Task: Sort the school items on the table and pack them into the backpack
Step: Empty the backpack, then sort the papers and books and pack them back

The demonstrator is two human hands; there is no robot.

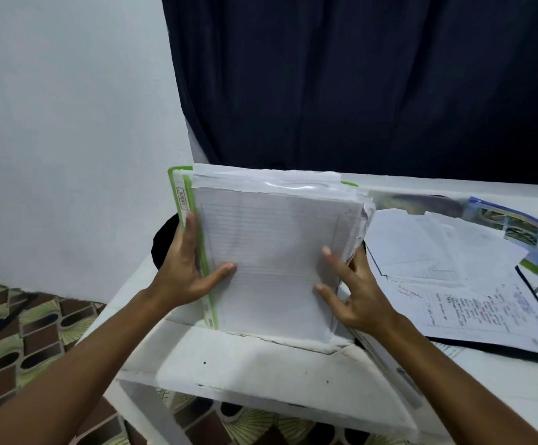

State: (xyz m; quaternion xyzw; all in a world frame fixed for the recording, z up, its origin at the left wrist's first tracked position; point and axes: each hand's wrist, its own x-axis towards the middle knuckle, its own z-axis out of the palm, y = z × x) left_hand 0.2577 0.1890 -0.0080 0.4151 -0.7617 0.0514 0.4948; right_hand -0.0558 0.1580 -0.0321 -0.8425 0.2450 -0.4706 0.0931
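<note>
White table [261, 364]: paper stack [274, 261] upright betw. both gripping hands, backpack [161, 242] mostly hidden.

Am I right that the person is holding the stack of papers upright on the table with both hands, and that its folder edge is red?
Not quite: the head view shows the folder edge is green, not red. The rest holds: the left hand and right hand hold the stack of papers upright on the table.
</note>
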